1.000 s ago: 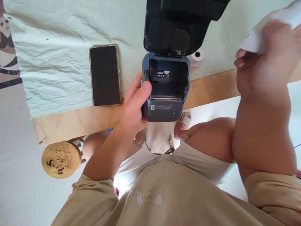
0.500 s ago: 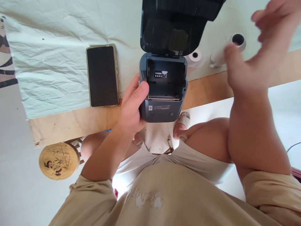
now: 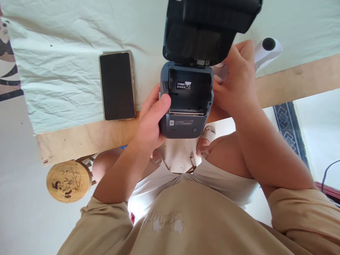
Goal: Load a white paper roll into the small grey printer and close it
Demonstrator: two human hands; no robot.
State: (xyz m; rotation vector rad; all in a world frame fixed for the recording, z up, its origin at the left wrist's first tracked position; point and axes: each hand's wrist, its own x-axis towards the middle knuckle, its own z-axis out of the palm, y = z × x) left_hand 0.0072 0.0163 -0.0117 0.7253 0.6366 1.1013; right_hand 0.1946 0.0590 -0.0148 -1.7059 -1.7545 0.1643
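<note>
My left hand [image 3: 152, 120] grips the left side of a dark grey label printer [image 3: 183, 129], thumb over its rim. The printer's black lid [image 3: 198, 42] is swung up, and its compartment holds no roll. To the right of the printer, my right hand [image 3: 237, 79] has thumb and fingers around a small white paper roll [image 3: 222, 72]. The printer and the hand hide part of that roll, and some fingertips are out of sight.
A larger white roll [image 3: 269, 53] with a dark core lies beyond my right hand. A phone [image 3: 117, 86] lies left of the printer on the pale green cloth [image 3: 66, 53]. The table's wooden edge [image 3: 85, 136] runs along the front; a round stool [image 3: 69, 181] stands below.
My right hand has come down and left from the upper right to the small paper roll. The larger roll has come into fuller view. The printer appears slightly further right.
</note>
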